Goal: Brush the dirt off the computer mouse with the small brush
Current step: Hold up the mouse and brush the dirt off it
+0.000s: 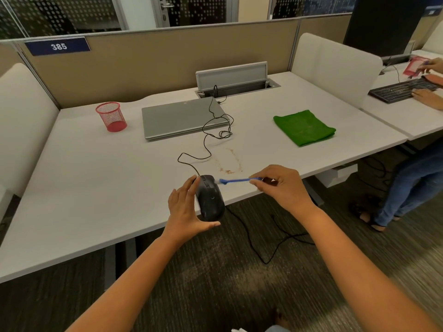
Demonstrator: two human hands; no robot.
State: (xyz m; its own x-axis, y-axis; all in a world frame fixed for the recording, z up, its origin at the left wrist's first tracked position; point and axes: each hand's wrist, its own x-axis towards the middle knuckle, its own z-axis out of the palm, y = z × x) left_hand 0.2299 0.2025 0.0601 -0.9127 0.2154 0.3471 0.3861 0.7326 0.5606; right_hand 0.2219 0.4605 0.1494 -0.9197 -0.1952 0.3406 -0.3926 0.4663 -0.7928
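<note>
A white desk [96,188] fills most of the head view and is bounded at the rear by a tan partition panel [143,68] carrying a blue number plate [58,46]. A closed grey laptop [182,118] is laid flat near the back of the desk, just in front of an open cable hatch [236,79]. A folded green cloth [304,127] is placed to the right of the laptop, well apart from it, and a red mesh pen holder [111,116] stands upright to the laptop's left. A thin trail of brown dirt [229,162] is scattered on the desk surface between the laptop and the near edge. The black computer mouse [210,198] is held at the near edge of the desk, lifted and tilted, with its black cable [206,140] running back in loops over the laptop toward the hatch. The mouse is gripped by the left hand [185,209], with the fingers extended along its left side and the thumb curled under its rear end. The small blue brush [236,180] is pinched at its handle end by the curled fingers and thumb of the right hand [278,185]. The brush is held roughly level, with its bristle end pointed left, just beside the mouse's front right edge; actual contact cannot be confirmed because of blur.
</note>
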